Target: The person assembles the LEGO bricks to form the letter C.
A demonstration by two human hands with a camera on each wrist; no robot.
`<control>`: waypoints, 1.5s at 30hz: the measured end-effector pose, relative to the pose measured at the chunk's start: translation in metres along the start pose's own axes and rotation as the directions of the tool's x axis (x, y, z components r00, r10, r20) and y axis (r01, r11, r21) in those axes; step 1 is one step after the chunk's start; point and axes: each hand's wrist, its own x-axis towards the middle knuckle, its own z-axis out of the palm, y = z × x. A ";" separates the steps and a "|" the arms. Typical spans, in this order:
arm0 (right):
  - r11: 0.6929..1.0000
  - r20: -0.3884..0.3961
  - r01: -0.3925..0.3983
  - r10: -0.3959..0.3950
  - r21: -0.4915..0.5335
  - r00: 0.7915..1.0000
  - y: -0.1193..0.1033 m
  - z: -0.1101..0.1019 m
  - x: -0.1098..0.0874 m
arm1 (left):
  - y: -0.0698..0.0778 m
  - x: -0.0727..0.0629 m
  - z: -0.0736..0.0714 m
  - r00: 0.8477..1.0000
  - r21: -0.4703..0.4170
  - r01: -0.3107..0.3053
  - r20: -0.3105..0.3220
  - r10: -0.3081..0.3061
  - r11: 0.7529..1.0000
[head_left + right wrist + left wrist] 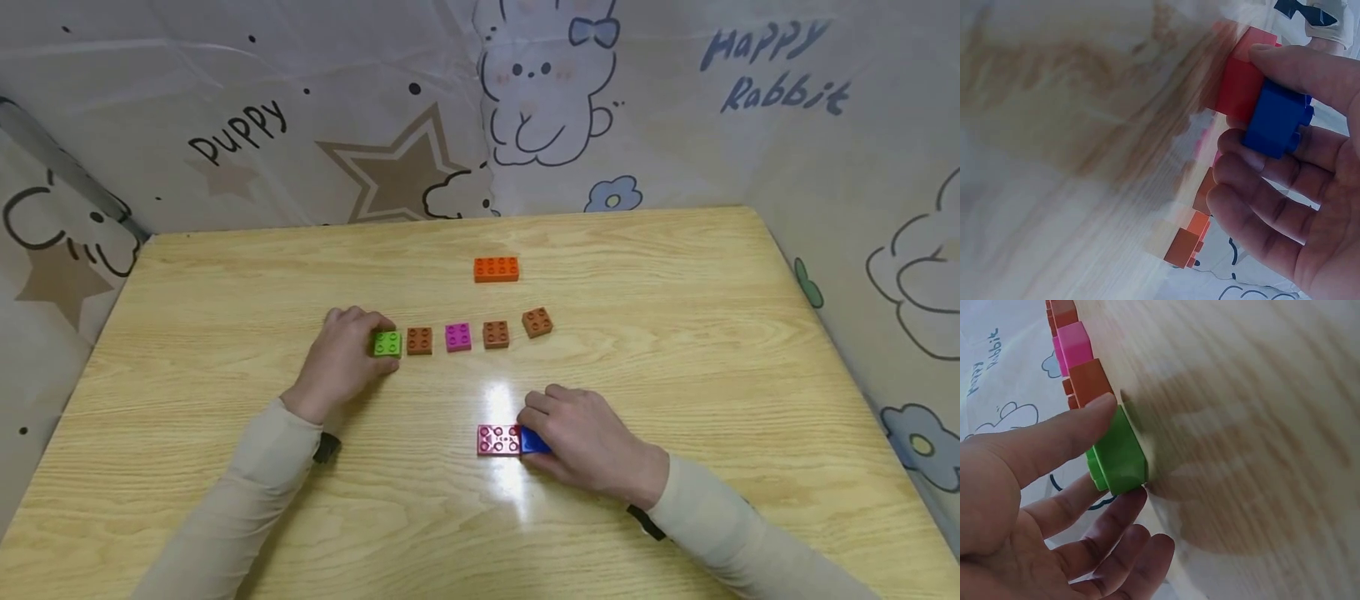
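My left hand (341, 354) pinches a light green square building brick (387, 343) between thumb and fingers, at the left end of a row of bricks. Right beside it lies a brown brick (420, 340), then a magenta brick (458, 337). Closer to me, my right hand (588, 433) grips a blue brick (1275, 119) that its fingers partly cover in the head view. That brick meets the right end of a longer red brick (498, 440). In the right wrist view, the thumb tip reaches the red brick's edge and the blue brick's studs face the palm.
Further right in the row are another brown brick (496, 334) and a turned brown brick (537, 322). An orange eight-stud brick (496, 269) lies behind them on the wooden table (225, 283). A patterned cloth wall (300, 167) stands along the table's back edge.
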 end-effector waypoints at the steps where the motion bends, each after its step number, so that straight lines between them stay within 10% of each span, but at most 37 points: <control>1: 1.000 0.000 0.000 0.000 0.000 1.000 0.000 0.000 0.000 | 0.000 0.000 0.000 1.000 0.004 0.004 -0.001 -0.004 1.000; 16: 1.000 0.002 -0.015 0.015 0.007 1.000 0.000 0.001 0.000 | 0.004 -0.003 -0.007 1.000 -0.021 0.016 -0.009 -0.016 1.000; 45: 0.999 0.015 -0.031 0.031 0.037 0.999 0.001 0.003 0.000 | 0.062 -0.038 0.001 0.982 -0.015 -0.189 0.023 0.189 0.982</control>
